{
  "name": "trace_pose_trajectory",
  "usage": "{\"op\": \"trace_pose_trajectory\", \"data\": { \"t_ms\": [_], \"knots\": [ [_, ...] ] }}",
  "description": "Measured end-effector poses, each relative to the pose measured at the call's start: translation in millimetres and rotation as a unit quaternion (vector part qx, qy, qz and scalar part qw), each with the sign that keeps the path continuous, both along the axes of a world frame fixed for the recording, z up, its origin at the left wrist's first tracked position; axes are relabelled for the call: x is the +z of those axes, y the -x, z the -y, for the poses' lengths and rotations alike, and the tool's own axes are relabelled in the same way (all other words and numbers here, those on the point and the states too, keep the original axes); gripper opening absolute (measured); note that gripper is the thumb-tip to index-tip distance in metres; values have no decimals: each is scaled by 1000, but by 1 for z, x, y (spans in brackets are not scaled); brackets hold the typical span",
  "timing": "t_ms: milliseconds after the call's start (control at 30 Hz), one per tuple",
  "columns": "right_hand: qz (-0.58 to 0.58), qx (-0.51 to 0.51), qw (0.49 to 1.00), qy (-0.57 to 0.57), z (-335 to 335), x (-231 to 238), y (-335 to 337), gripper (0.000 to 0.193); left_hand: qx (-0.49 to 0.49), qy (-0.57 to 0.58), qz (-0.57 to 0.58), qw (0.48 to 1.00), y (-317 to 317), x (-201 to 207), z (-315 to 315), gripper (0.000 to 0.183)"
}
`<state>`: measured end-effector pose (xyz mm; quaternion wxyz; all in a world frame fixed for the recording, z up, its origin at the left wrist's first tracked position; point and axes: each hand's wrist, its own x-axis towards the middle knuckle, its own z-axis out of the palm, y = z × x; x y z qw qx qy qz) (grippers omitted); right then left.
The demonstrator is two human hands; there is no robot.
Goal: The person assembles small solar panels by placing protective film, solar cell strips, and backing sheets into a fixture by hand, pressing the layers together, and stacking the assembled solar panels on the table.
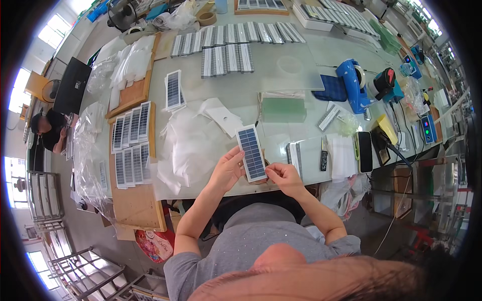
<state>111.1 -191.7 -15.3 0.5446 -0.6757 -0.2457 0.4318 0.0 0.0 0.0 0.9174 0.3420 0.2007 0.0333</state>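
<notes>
The left hand [227,169] pinches a small solar panel [251,153] by its left edge, thumb on top, while the right hand [286,179] grips it near its lower right corner with the fingertips. The panel is tilted a little, blue cells facing up, at the front edge of the desk [201,88], between the two hands. Just beyond its top end lie white cards [223,116], and to the left is a heap of thin white sheets [183,150]. Along the left edge, a wooden board [138,203] carries two rows of panels [131,129]. A green block [283,110] sits toward the middle. Near the right edge stands a blue tape dispenser [350,85]; a black phone [365,153] lies by the front right corner. More panels [228,60] are laid out in rows toward the far edge.
</notes>
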Motion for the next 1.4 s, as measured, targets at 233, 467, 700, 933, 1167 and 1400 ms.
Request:
{"op": "trace_pose_trajectory", "data": {
  "t_ms": [233,467,700,933,1167,1400],
  "knots": [
    [36,8,999,-13,-9,11,8,20,39,-63,-26,997,7,-2,-3,33],
    [-30,2,996,-79,-5,8,1,14,212,-293,-105,926,-3,19,-88,40],
    [380,53,820,-425,35,128,5,17,244,-544,-172,784,-24,14,-279,49],
    [343,-123,494,-789,29,159,5,34,214,-814,-257,475,-53,14,-272,52],
    [431,-69,536,-723,32,166,4,31,106,-773,-415,468,-92,41,-232,81],
    [422,-59,488,-762,22,169,5,15,91,-757,-439,474,-93,37,-251,67]
  ]
}}
